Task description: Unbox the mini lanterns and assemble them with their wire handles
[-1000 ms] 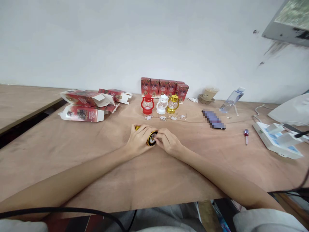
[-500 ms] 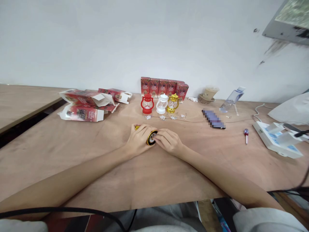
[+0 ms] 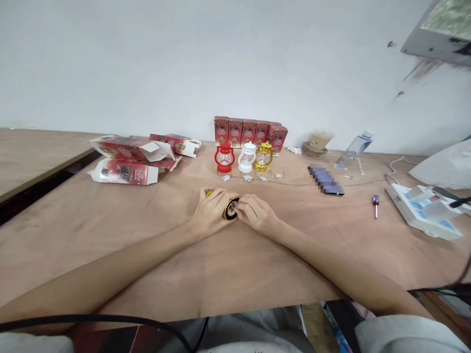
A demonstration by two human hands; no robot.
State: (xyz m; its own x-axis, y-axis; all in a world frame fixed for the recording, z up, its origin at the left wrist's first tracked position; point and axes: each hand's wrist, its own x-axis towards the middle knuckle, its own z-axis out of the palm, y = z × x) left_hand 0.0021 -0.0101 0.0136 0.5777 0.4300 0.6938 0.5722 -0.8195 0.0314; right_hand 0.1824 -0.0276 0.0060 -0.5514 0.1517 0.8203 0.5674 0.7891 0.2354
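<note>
Gold lantern (image 3: 229,207), mid-frame, looks unfinished: left hand (image 3: 212,210) wrapped round it, right hand (image 3: 257,214) at its base (image 3: 231,211), can't tell if pinching.

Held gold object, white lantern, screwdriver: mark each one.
Held gold object (image 3: 230,209), head view: on its round end face.
White lantern (image 3: 247,159), head view: on its clear globe.
Screwdriver (image 3: 375,200), head view: on its handle.

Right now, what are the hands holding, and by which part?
The left hand holds a gold lantern around its middle. The right hand has its fingertips at the base; whether they pinch anything cannot be told.
</note>
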